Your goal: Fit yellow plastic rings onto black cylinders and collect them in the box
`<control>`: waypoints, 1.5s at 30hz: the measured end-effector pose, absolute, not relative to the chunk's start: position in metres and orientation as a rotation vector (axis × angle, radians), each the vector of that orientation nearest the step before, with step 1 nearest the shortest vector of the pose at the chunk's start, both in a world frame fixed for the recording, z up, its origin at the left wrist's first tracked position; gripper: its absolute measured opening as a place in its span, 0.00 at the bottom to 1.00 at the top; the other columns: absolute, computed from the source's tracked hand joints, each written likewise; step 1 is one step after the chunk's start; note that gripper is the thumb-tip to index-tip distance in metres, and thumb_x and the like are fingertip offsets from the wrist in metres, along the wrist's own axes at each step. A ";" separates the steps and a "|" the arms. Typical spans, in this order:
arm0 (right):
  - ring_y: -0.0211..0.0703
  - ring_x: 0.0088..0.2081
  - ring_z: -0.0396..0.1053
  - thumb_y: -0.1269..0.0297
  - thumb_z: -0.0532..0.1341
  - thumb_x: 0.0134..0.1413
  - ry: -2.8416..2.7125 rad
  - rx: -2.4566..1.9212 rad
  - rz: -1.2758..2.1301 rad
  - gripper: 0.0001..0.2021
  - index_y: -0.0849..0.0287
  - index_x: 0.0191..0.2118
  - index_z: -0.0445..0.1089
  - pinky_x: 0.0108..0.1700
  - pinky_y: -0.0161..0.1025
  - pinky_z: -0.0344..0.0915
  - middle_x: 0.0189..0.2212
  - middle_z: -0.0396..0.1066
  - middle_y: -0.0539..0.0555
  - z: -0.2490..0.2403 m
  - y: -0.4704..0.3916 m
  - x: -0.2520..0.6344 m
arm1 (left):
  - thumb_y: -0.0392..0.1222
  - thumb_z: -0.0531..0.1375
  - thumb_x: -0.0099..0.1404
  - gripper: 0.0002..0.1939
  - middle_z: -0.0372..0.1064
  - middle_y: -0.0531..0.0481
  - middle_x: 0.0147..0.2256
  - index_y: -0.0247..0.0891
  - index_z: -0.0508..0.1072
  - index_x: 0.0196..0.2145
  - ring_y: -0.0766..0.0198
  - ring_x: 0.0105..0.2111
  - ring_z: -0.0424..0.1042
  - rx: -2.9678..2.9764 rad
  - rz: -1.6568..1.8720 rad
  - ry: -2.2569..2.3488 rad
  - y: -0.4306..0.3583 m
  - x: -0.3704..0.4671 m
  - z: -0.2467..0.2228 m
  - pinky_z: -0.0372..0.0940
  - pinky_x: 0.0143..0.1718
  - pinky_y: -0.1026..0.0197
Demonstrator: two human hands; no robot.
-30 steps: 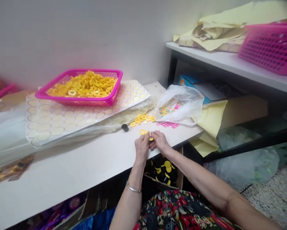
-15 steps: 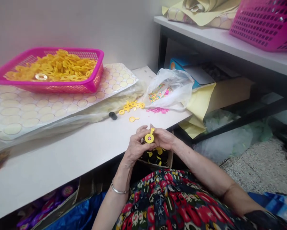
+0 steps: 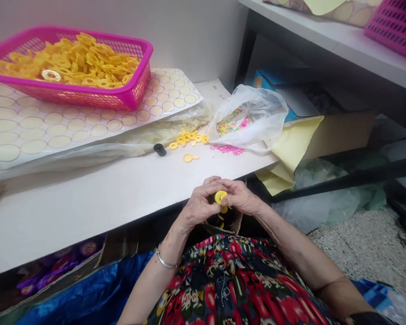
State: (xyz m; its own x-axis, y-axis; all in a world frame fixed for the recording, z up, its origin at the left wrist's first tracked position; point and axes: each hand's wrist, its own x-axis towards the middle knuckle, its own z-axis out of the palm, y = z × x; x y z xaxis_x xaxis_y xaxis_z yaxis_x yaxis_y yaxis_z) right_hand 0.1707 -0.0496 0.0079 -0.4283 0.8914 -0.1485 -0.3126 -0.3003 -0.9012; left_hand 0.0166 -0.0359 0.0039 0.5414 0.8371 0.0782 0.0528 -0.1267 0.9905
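Between my two hands is a round yellow plastic piece (image 3: 220, 197) with a ring shape, partly covered by fingers. My left hand (image 3: 203, 204) grips it from the left, thumb and fingers curled round it. On the other side my right hand (image 3: 242, 197) is closed on the same piece, its thumb lying over the front. Below the hands a cardboard box (image 3: 235, 227) holds black and yellow pieces. On the table beyond lie a single yellow tabbed ring (image 3: 188, 158), a small pile of yellow tabbed rings (image 3: 189, 136) and a black cylindrical part (image 3: 160, 150).
A pink basket (image 3: 135, 97) full of yellow rings stands on a sheet printed with circles (image 3: 76, 124). Tiny pink pieces (image 3: 229, 149) lie by a plastic bag (image 3: 270, 108) of coloured beads. A shelf (image 3: 341, 43) overhangs a box on the right.
The yellow piece has turned, its tab no longer pointing up. My right thumb has come over its front. The view has shifted, so the table's things sit higher in the picture.
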 end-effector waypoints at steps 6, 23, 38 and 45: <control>0.43 0.41 0.65 0.64 0.71 0.25 -1.079 -0.867 1.975 0.24 0.62 0.37 0.74 0.43 0.38 0.63 0.40 0.67 0.53 0.005 -0.048 0.182 | 0.37 0.64 0.50 0.12 0.73 0.45 0.34 0.39 0.78 0.36 0.53 0.44 0.66 1.644 0.730 0.697 -0.037 0.024 0.011 0.56 0.52 0.49; 0.40 0.38 0.63 0.66 0.71 0.28 -0.965 -0.860 1.933 0.17 0.63 0.32 0.75 0.38 0.35 0.63 0.38 0.63 0.52 0.003 -0.071 0.171 | 0.38 0.67 0.48 0.14 0.71 0.44 0.34 0.38 0.78 0.36 0.53 0.47 0.64 1.584 0.677 0.672 -0.049 0.020 0.011 0.61 0.49 0.52; 0.33 0.27 0.62 0.65 0.70 0.32 -0.727 -1.027 2.039 0.23 0.63 0.40 0.69 0.29 0.32 0.62 0.29 0.65 0.50 -0.020 -0.079 0.174 | 0.38 0.71 0.40 0.25 0.71 0.46 0.39 0.42 0.76 0.39 0.52 0.52 0.60 1.689 0.741 0.753 -0.049 0.014 -0.008 0.52 0.57 0.48; 0.43 0.38 0.65 0.71 0.64 0.37 -1.489 -1.627 1.420 0.24 0.62 0.46 0.67 0.41 0.40 0.63 0.38 0.64 0.55 -0.045 -0.067 0.187 | 0.46 0.65 0.49 0.20 0.66 0.47 0.40 0.37 0.73 0.40 0.62 0.35 0.67 1.517 1.246 1.814 0.023 -0.059 -0.024 0.64 0.36 0.58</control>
State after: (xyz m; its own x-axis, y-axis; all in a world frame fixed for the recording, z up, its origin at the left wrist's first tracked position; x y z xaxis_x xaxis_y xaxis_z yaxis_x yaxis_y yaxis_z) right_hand 0.1866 -0.0674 -0.0446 -0.1497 0.9261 -0.3464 0.3900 -0.2667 -0.8814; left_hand -0.0586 0.0228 -0.0239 -0.2825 0.9394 0.1940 0.5186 -0.0206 0.8548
